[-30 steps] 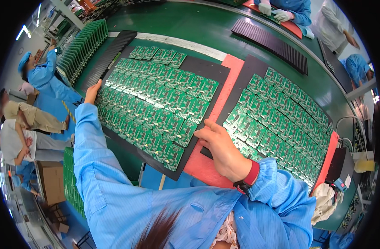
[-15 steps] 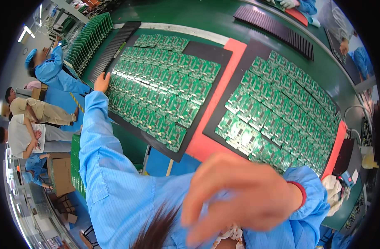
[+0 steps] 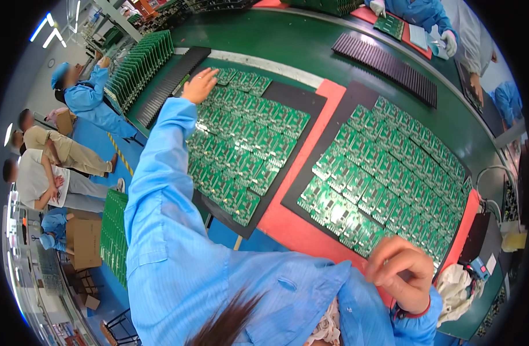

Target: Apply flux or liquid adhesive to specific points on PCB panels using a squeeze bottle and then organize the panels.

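Observation:
My left hand [image 3: 199,86] reaches to the far left corner of the left black board [image 3: 299,98], fingers outstretched beside the green circuit boards [image 3: 241,124] laid there in rows. It looks open; whether its fingertips touch a circuit board is hard to tell. Closer to my chest, my right hand [image 3: 404,271] is raised over the near edge of the right black board [image 3: 293,193], its fingers curled in toward the thumb. Nothing shows between them. More green circuit boards [image 3: 391,158] cover that right board.
A red mat [image 3: 276,222] lies under both black boards. Black slotted racks [image 3: 385,68] and a rack of upright circuit boards [image 3: 140,69] stand on the green table [image 3: 247,37]. Across it, a gloved person [image 3: 414,14] handles a circuit board. Other people are at the left.
My left hand has slid away along the left board's edge to its far corner. My right hand has moved right and drawn its fingers in. The view has shifted slightly.

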A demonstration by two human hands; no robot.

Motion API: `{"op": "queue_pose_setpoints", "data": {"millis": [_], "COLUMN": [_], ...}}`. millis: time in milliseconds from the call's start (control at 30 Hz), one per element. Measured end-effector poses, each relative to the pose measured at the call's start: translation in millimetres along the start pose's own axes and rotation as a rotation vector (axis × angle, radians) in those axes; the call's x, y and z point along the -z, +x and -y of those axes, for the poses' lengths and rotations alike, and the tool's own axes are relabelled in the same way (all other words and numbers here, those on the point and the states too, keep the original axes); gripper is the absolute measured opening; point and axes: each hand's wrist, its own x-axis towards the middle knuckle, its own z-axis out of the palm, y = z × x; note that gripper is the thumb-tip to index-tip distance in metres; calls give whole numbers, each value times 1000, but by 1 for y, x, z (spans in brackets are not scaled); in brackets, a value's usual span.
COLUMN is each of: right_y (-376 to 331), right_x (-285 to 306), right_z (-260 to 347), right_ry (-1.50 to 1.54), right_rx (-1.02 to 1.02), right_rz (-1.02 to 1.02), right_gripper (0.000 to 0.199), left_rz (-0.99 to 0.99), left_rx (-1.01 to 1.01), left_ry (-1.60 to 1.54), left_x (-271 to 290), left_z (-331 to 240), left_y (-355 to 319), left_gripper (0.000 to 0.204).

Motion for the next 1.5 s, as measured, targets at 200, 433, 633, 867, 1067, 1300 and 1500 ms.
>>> {"op": "queue_pose_setpoints", "data": {"millis": [200,433,633,867,1067,1300,1500], "right_y": [-37,-50,-47,-63,-70,-75,-97], "right_x": [17,32,37,53,63,65,69], "right_z": [-14,-26,-19,-17,-16,3,17], "right_ry": [-95,-81,-153,-221,-202,-220,-263], "right_rx": [-119,-248,-180,-108,-35,57,147], "right_rz": [-247,-450,-382,-249,-134,-22,9], "right_gripper": [3,7,7,11,13,15,17], "left_rz": [134,93,-44,100,768,612,546], "left_rx": [134,87,40,-180,-320,-251,-279], "left_ry": [62,15,-70,-220,-400,-40,213], "left_x": [-16,-12,10,96,151,134,123], "left_z": [-11,-22,2,-50,-140,-201,-216], "left_y": [18,15,1,-69,-162,-163,-143], "left_gripper": [51,50,47,31,33,57,65]}}
